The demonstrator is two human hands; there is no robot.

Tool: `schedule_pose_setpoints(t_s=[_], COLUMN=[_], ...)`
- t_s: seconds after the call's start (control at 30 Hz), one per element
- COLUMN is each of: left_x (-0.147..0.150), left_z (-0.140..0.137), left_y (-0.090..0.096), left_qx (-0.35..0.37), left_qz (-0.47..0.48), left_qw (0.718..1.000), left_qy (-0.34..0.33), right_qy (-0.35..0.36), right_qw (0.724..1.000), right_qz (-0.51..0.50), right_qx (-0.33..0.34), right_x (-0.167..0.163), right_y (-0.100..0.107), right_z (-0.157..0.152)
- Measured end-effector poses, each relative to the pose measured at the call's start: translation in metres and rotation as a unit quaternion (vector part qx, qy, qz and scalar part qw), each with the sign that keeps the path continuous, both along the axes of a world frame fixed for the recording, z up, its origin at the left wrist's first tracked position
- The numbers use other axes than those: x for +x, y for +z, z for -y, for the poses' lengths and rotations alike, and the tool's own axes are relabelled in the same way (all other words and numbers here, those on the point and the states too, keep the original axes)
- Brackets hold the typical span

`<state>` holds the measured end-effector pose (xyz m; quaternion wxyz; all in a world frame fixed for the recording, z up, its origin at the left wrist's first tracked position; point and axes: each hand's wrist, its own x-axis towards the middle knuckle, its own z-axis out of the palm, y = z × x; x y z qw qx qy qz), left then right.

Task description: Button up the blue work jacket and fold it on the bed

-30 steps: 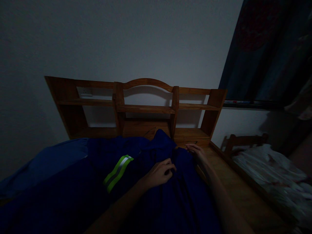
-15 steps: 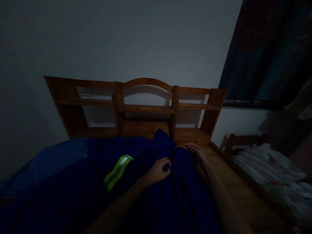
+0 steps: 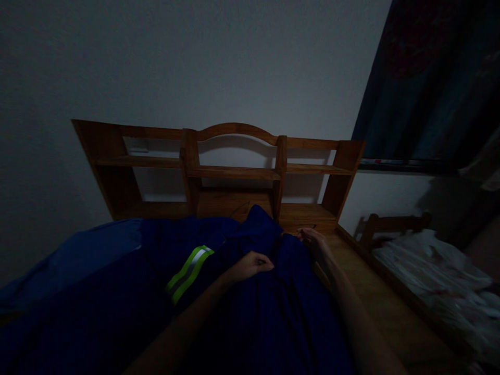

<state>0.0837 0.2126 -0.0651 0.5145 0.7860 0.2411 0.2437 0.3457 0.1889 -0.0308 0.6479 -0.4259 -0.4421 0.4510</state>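
One dark blue garment (image 3: 250, 325), spread over the bed between the person and the wooden headboard shelf (image 3: 234, 173), takes up most of the lower frame. Key relation: the cloth lies under and around the left hand (image 3: 250, 266), while the right hand (image 3: 313, 242) sits farther out, just beside the garment's right edge. Raised peak (image 3: 255, 221), maybe a collar, points at the headboard; it's a bit beyond the left hand and off to the left of the right one, with the left looking nearer. Long folds on the right part run from near that peak back toward the person, roughly between the two forearms. Left: thumb and index curled into a narrow gap, can't tell if cloth is pinched. Right: fingertips bunched close together, can't tell if they grip the edge. Reflective band (image 3: 191, 272), lime with a silver stripe, runs slantwise left of the left hand, well apart from the right. Lighter blue cloth (image 3: 101, 244) adjoins on the far left; white plastic bag (image 3: 433, 276) is off right. Labels: no brand or writing readable; too dark.
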Motion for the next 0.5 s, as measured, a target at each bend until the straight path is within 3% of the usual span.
schedule_pose_setpoints(t_s=[0.3, 0.5], left_x=[-0.0002, 0.0041], left_z=[0.0013, 0.0009], left_y=[0.0, 0.0012], left_qx=[0.002, -0.052], left_qz=[-0.014, 0.001], left_qw=[1.0, 0.998], left_qy=[0.022, 0.04], right_qy=[0.006, -0.007], right_qw=[1.0, 1.0], right_qz=[0.003, -0.005], right_qx=[0.01, -0.009], right_x=[-0.0013, -0.0017], right_y=[0.0026, 0.0008], right_z=[0.0029, 0.0003])
